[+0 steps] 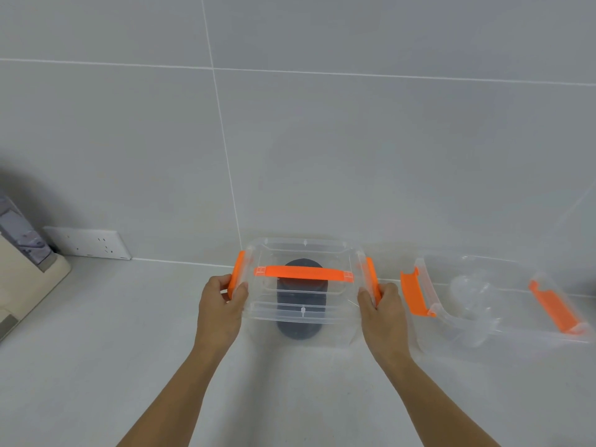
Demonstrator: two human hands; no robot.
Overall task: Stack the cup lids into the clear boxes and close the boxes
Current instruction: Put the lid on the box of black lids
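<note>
A clear box [335, 304] with its cover on and an orange carry handle [303, 273] stands on the counter against the wall. A stack of dark cup lids [301, 327] shows through its walls. My left hand [222, 301] grips the orange clasp [238, 272] on the box's left end. My right hand [380, 304] grips the orange clasp [371, 275] on its right end. To the right stands a second clear box [503, 324] without a cover, its orange clasps [416, 293] swung outward, with clear domed cup lids [474, 295] inside.
The light grey counter [129, 350] meets a tiled wall with a white socket plate [90, 242] low at the left. A beige appliance [22, 275] sits at the far left edge.
</note>
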